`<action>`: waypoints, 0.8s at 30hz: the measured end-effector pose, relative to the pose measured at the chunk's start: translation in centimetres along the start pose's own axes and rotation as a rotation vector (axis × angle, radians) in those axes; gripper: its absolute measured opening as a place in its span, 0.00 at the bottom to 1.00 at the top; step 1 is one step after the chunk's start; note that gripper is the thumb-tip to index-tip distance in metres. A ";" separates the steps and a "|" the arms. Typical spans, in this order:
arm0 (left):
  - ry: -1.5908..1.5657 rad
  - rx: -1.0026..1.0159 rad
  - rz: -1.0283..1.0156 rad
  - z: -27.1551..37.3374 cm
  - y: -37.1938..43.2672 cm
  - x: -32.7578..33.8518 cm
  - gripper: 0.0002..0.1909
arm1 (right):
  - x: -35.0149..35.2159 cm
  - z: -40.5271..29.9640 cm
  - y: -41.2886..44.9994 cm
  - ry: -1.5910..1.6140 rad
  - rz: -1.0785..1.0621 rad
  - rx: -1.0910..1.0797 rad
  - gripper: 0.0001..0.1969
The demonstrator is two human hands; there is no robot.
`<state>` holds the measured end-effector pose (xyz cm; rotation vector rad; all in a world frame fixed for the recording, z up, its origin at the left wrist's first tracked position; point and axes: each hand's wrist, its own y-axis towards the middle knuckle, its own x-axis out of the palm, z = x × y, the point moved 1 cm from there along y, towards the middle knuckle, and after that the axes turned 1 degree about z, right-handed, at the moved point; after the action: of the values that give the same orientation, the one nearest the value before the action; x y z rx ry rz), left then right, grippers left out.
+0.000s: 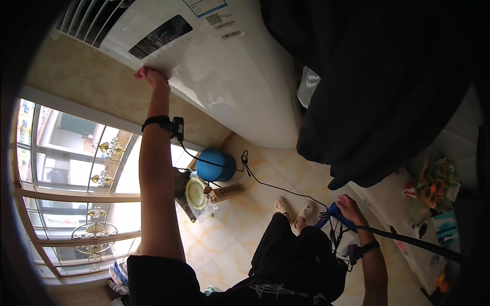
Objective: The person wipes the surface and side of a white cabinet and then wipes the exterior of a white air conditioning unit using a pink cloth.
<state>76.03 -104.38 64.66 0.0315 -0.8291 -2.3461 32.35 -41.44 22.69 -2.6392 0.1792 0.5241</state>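
A tall white floor-standing air conditioner (pixel 229 72) stands before me, with a dark display panel and a louvred vent. My left hand (pixel 153 79) reaches to its side edge beside the panel, fingers curled. Whether it pinches anything there cannot be made out. Low on the right hangs my right hand (pixel 350 208), fingers bent, over a blue-edged object (pixel 335 214) with a pale middle. I cannot tell whether the hand grips it. A large black cloth (pixel 383 84) covers much of the upper right and hides what lies behind.
Black cables (pixel 275 187) run between the wrist-worn devices. On the tiled floor (pixel 214 244) are a blue rounded container (pixel 215 165), a cardboard box (pixel 228 193) and a greenish round item (pixel 196 193) in clear plastic. A window (pixel 84 179) is at left; dried flowers (pixel 434 187) stand at right.
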 end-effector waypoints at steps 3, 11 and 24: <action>0.021 0.112 -0.030 2.2 -1.8 0.8 0.37 | 0.6 2.2 0.0 0.049 -0.019 0.015 0.18; 0.268 0.454 -0.276 4.7 -18.3 5.0 0.36 | 2.4 -0.1 2.0 0.100 -0.181 0.056 0.17; 0.423 1.070 -0.845 -3.2 -32.7 2.3 0.36 | 11.4 -2.9 1.8 0.080 -0.467 0.078 0.18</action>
<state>56.47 -88.08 43.81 1.4975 -1.9767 -2.0815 43.44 -44.82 19.90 -2.5079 -0.3771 0.2473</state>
